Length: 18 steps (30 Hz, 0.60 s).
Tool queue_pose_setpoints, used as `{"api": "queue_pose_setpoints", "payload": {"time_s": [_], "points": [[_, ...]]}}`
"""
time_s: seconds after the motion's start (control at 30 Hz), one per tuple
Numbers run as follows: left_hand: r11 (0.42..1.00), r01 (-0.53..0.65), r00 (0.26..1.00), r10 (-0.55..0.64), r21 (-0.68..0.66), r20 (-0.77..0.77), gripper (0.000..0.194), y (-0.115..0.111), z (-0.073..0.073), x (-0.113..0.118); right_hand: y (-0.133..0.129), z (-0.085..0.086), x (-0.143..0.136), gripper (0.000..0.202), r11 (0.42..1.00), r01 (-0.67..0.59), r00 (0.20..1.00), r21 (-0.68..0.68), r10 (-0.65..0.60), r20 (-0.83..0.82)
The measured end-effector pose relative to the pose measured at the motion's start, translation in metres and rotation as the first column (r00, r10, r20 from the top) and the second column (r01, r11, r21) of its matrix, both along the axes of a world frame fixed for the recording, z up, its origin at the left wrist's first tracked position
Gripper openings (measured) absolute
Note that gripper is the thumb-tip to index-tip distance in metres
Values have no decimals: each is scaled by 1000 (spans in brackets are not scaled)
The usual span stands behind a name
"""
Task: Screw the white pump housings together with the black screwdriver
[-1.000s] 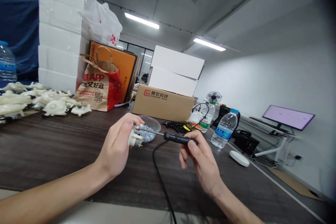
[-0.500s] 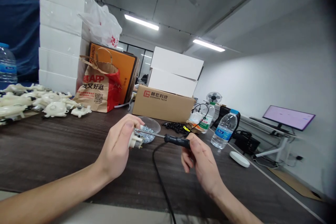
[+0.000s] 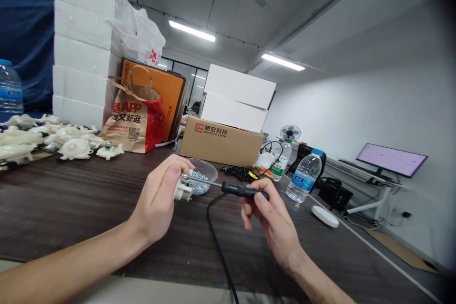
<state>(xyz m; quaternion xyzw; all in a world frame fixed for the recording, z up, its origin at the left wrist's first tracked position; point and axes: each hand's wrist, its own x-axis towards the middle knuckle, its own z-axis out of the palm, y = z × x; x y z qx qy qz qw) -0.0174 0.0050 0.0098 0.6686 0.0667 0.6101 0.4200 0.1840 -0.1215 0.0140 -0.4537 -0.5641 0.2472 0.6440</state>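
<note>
My left hand (image 3: pixel 158 197) is closed around a small cream plastic part (image 3: pixel 183 191), much of it hidden by the fingers. My right hand (image 3: pixel 272 216) grips the black handle of a screwdriver (image 3: pixel 239 190) between thumb and fingers. Its metal shaft points left, and the tip meets the plastic part near my left fingertips; a screw there is too small to make out. Just behind the part stands a clear round bowl (image 3: pixel 213 171) of small silvery screws (image 3: pixel 200 175). Both hands are held above the dark table (image 3: pixel 171 261).
Similar cream plastic parts (image 3: pixel 73 145) are heaped at the left. Behind stand a paper bag (image 3: pixel 133 118) and a cardboard box (image 3: pixel 221 142). Small black pieces (image 3: pixel 237 172) lie beside the bowl. A black cable (image 3: pixel 217 242) crosses the table; a water bottle (image 3: pixel 305 175) stands right.
My right hand's fingers have shifted along the screwdriver handle, so its rear end now shows past the thumb. My left hand and the plastic part are nearly still.
</note>
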Motion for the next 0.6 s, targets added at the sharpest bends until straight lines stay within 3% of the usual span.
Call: {"api": "queue_pose_setpoints", "payload": {"time_s": [0.13,0.3,0.47,0.6], "points": [[1000,18,1000,-18,13,0,36,0,-2,0,2,0,1,39,999,47,999,-2,-47,0],[1000,-1,1000,1,-4,-9,36,1,-2,0,1,2,-1,30,999,-23,1000,-32,22,-21],[1000,-9,1000,9,10,-17,37,1,0,0,1,2,-2,40,997,65,998,-29,-65,18],[1000,-13,1000,13,2,-13,37,1,1,0,0,2,-2,33,998,-13,1000,-58,13,-8]]}}
